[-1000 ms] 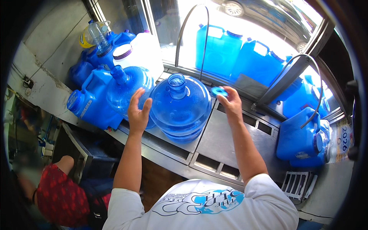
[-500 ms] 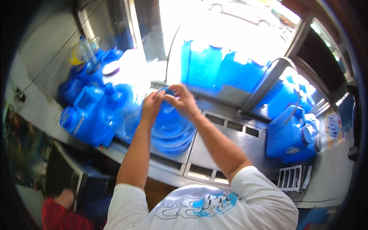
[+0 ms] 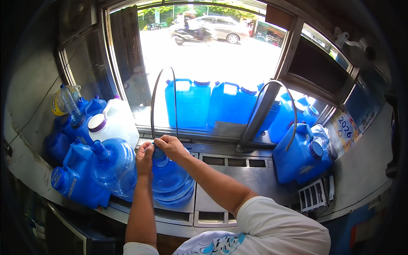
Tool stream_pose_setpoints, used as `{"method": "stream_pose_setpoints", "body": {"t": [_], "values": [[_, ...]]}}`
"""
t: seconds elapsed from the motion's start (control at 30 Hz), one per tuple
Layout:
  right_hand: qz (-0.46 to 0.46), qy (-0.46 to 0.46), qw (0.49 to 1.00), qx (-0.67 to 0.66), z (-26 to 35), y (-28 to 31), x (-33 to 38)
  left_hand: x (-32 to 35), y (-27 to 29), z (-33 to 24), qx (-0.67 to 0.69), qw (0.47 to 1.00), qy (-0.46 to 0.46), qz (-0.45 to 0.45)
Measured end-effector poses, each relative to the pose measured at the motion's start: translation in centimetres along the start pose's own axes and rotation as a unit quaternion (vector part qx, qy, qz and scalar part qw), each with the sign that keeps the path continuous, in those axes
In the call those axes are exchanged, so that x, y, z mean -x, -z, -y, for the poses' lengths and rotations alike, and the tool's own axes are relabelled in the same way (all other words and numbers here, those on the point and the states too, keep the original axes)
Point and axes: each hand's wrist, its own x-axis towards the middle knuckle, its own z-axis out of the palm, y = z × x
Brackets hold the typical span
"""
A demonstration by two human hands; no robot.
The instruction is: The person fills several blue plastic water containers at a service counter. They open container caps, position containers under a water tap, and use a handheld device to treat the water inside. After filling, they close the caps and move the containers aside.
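A round, ribbed blue water jug [image 3: 173,187] stands upright on the metal counter in front of me. Both my hands meet over its neck, around a small blue cap [image 3: 158,150] at the mouth, mostly covered by my fingers. On the near-left side, my left hand [image 3: 144,159] pinches the cap's edge with thumb and fingertips. My right hand [image 3: 171,147] reaches across from the right, its fingers curled on the cap too. Just left of my left hand, an uncapped clear-blue round jug [image 3: 114,166] leans beside a blue jerrycan [image 3: 80,182].
A white container [image 3: 115,125] and more blue ones crowd the left. Thin curved metal spouts [image 3: 153,102] rise behind the jug. Blue jerrycans [image 3: 189,104] line the window ledge. At right stand a blue jerrycan [image 3: 293,155] and a white slatted rack [image 3: 313,195].
My view has tilted up, showing more street, so the counter sits lower and further left in the picture. Both hands stay at the jug's mouth. A red sleeve at lower left has left view.
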Motion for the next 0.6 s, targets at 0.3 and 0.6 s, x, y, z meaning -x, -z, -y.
{"method": "stream_pose_setpoints", "body": {"t": [0.3,0.6], "values": [[-0.037,-0.031,0.999,-0.023,0.5,-0.2,0.3,-0.8,-0.7,0.3,-0.028,0.999,0.012,-0.029],[-0.061,-0.006,0.997,-0.042,0.5,-0.7,1.0,-0.2,-1.0,-0.6,-0.086,0.994,0.056,-0.043]]}}
